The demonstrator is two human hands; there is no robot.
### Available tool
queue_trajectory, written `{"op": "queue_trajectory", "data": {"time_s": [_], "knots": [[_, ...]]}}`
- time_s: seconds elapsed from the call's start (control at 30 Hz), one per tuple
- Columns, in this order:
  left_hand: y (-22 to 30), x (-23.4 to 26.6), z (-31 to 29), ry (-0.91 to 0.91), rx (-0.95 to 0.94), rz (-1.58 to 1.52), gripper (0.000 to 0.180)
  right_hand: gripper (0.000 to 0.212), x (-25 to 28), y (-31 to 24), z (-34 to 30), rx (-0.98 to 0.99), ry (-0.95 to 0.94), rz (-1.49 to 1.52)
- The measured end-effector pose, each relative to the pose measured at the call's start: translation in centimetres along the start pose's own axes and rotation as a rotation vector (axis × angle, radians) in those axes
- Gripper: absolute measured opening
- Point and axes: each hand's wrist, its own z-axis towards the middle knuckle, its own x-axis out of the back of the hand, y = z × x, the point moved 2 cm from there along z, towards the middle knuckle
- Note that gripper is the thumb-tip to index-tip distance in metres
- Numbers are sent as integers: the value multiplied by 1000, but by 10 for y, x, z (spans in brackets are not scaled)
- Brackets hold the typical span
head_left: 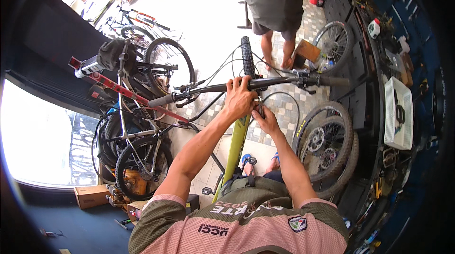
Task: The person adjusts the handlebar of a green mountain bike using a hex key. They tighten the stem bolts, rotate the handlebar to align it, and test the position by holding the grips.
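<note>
A mountain bike with a yellow-green frame (235,152) stands in front of me, its black handlebar (275,82) running crosswise. My left hand (240,98) is closed over the middle of the bar, fingers curled across it by the stem. Just below and to its right, my right hand (267,120) is closed in a pinch beside the head of the frame. A small dark piece shows at its fingertips, too small to name. Black cables (222,67) loop from the bar around the knobby front tire (247,57). The stem is mostly hidden under my left hand.
Loose wheels (327,142) lean against black drawers (356,102) at right, below a bench with a white basket (399,113) and tools. More bikes (142,135) crowd the left, near a cardboard box (91,196). Another person (272,5) stands ahead, back turned, by a wooden box (307,51).
</note>
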Motion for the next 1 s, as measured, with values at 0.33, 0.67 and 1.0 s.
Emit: {"op": "queue_trajectory", "data": {"time_s": [0.33, 0.67, 1.0], "knots": [[-2, 3, -2, 7, 28, -42, 19, 48, 8, -8, 18, -55, -64, 606], [-7, 3, -2, 1, 20, -16, 24, 40, 12, -4, 34, -99, -98, 603], [-8, 7, -6, 44, 11, -54, 17, 35, -1, -29, 22, 63, 32, 612]]}}
